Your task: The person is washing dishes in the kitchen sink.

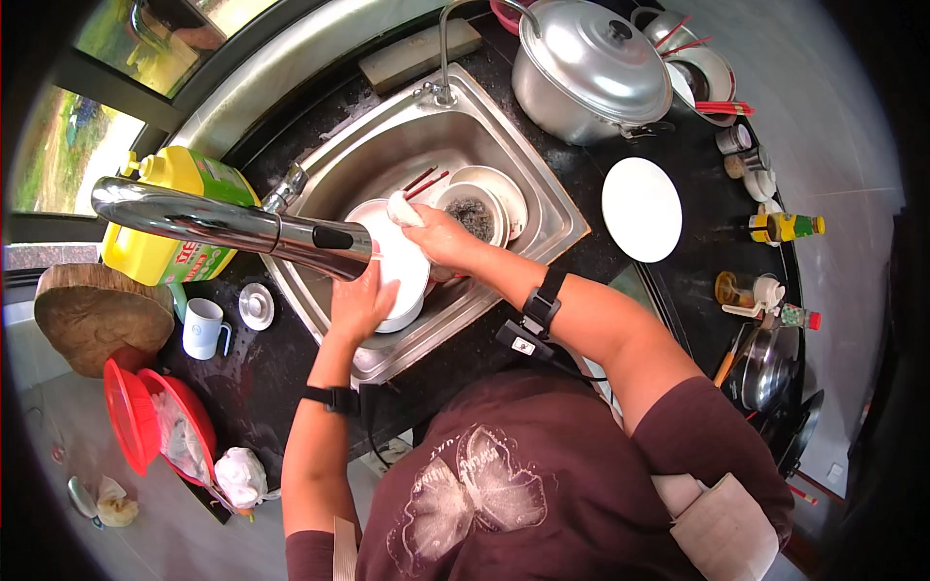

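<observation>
My left hand [357, 301] grips the near-left edge of a white dish [403, 279] over the sink, with the thumb on its surface. In my right hand [445, 236] is a bunched white cloth [404, 210], held at the dish's far edge. A chrome pull-out faucet [320, 243] reaches over the dish and hides part of it. Beyond my right hand, stacked bowls [514, 200] sit in the stainless steel sink [363, 156]. A dark wiry scouring pad [471, 214] lies in the upper bowl. Dark red chopsticks [427, 183] lean beside them.
A large lidded aluminium pot [581, 80] and a white plate [642, 210] stand right of the sink. To the left are a yellow detergent jug [182, 247], a white mug [203, 330], a metal lid [256, 305], a wooden chopping block [102, 312] and red plastic baskets [131, 417].
</observation>
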### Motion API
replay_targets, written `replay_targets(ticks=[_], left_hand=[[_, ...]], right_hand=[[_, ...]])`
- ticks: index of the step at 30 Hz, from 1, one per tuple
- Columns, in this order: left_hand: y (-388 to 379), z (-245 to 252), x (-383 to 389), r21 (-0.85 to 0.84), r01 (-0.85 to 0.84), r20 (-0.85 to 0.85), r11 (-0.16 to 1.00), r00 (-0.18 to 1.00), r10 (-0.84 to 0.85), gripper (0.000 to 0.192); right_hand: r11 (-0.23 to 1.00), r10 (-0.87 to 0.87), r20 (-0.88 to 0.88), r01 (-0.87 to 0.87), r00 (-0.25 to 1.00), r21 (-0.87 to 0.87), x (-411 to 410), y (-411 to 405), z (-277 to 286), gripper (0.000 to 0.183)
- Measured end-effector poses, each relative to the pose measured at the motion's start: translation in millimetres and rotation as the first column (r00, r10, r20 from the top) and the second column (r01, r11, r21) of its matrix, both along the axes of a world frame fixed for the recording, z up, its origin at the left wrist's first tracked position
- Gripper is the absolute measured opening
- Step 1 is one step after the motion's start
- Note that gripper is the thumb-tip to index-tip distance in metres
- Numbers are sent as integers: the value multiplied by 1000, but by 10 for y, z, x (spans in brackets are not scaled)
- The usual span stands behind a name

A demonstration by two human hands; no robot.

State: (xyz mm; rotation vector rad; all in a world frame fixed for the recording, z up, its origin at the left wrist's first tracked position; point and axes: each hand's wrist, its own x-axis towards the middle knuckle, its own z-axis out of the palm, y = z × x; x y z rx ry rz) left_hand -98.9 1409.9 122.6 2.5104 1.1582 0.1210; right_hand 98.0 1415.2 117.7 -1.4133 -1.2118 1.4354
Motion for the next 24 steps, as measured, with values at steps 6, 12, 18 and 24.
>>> replay_targets(ticks=[6,12,18,24], left_hand=[[-383,186,241,69,106,99,992,989,-112,47],[-246,47,180,-209,-213,350,955,895,276,53],[-99,208,134,-590,-180,456,787,730,509,35],[-229,332,46,-818,-1,423,575,676,603,51]], right_hand=[[993,-117,-45,116,992,-39,-41,49,-187,31],[997,-13,78,8,997,72,-339,-116,36,41],[934,-95,354,-40,930,355,-682,-453,211,60],[975,-162,-44,167,986,144,-493,185,-225,50]])
